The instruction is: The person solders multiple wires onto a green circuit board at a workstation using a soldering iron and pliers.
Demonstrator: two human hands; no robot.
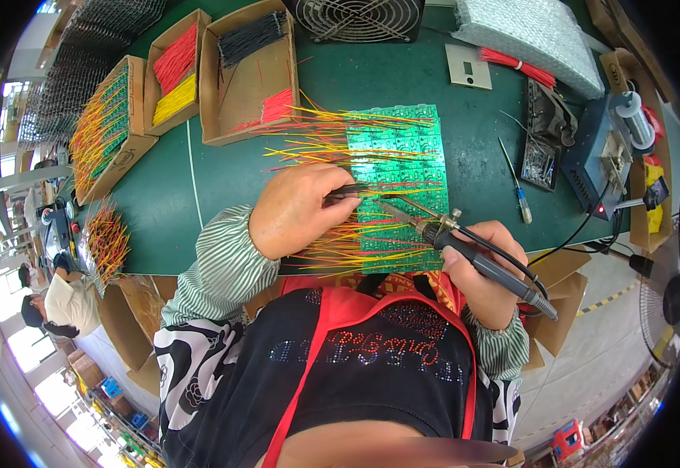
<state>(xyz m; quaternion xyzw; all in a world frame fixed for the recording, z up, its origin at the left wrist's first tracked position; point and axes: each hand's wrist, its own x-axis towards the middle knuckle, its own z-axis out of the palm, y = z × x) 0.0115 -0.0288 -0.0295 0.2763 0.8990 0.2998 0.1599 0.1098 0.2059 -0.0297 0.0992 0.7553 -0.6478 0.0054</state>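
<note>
A green panel of circuit boards (402, 144) lies on the green table in front of me, with red and yellow wires (308, 148) sticking out past its left side. My left hand (302, 207) is closed on a small bunch of black wires (347, 192), whose ends reach over the panel. A soldering iron (484, 261) with a wire-feed tube clamped along it is gripped in my right hand (486, 269). Its tip is over the middle of the panel, close to the ends of the black wires; whether it touches cannot be made out.
Cardboard boxes of red, yellow and black wires (250, 39) stand at the far left, beside a box of wired boards (106, 129). A fan (355, 17) sits at the back. On the right are a screwdriver (522, 199), a soldering station (596, 168) and its cable.
</note>
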